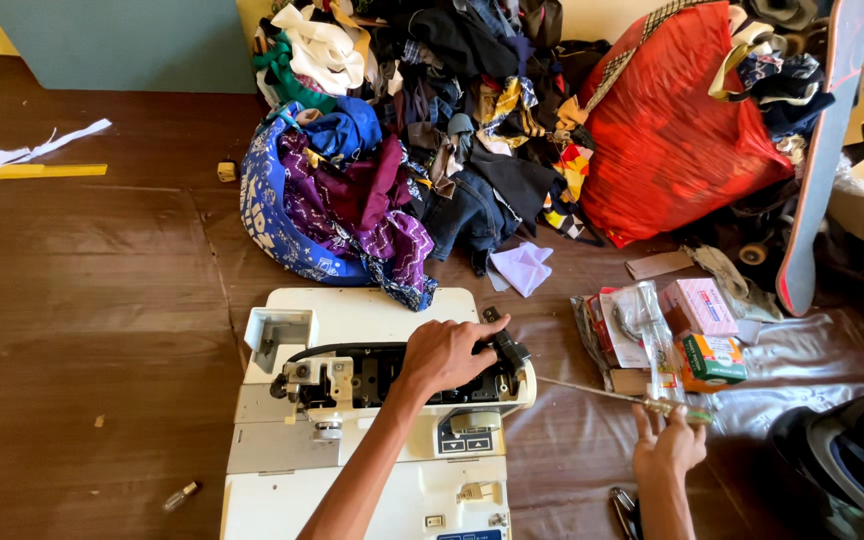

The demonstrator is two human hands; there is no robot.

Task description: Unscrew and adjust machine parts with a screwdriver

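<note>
Left hand (pixel 442 355) lies palm-down, fingers spread and gripping nothing, on the opened top of a white sewing machine (pixel 372 420), covering its dark inner works. Right hand (pixel 667 445), well to the right of the machine, is closed on the handle of a long screwdriver (pixel 612 395); the shaft runs leftward from that grip, its tip near the machine's right end. Beyond the grip lie small boxes (pixel 702 330) and a heap of clothes (pixel 432 130).

Two bare forearms enter the view from the lower edge. No sleeves, gloves, rings, watches or bands are visible on either arm. The left hand (pixel 442 355) shows its back, with knuckles and four fingers visible. The right hand (pixel 667 445) shows its back, with short, unpainted nails on the fingers.
</note>
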